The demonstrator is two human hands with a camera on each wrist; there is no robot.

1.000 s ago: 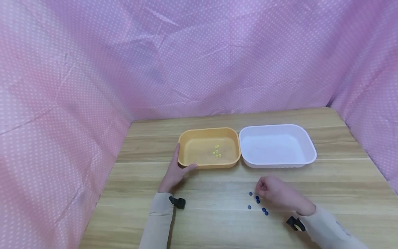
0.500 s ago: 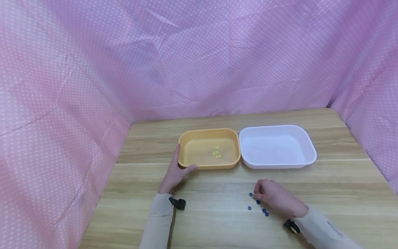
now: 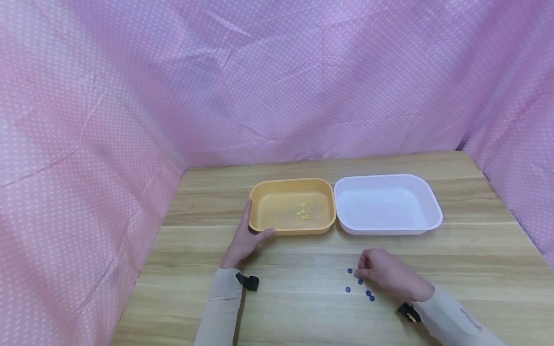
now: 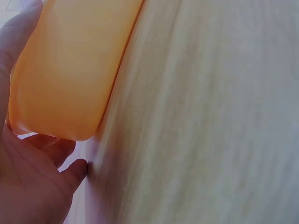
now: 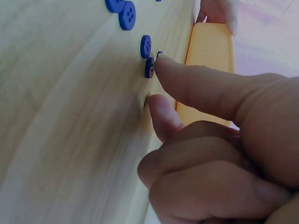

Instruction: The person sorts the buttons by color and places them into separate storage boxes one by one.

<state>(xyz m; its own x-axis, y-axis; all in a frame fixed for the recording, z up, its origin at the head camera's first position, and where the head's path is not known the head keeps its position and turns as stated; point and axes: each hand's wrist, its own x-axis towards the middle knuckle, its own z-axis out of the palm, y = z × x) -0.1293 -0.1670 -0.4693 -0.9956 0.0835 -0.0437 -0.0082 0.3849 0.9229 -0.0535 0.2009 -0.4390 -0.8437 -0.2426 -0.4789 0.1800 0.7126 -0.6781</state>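
My left hand [image 3: 242, 242] holds the near left corner of the yellow-orange tub [image 3: 256, 192], fingers along its left end and thumb along its front; the left wrist view shows the tub's wall [image 4: 70, 84] against that hand. Over the table, my right hand [image 3: 385, 271] has its thumb tip beside a blue button [image 5: 149, 68], apparently touching it. The index finger [image 5: 163, 114] is bent and apart from the thumb; the other fingers are curled. More blue buttons lie around, one [image 3: 348, 289] to the left and a pair [image 3: 370, 295] nearer the front.
Several small yellow buttons [image 3: 302, 211] lie inside the yellow-orange tub. A white tub [image 3: 387, 230] stands against its right side. Pink dotted cloth [image 3: 277, 96] hangs behind and beside the wooden table [image 3: 294, 298].
My right hand has shifted slightly toward the front, and its thumb now covers a blue button in the head view. My left hand stays on the tub.
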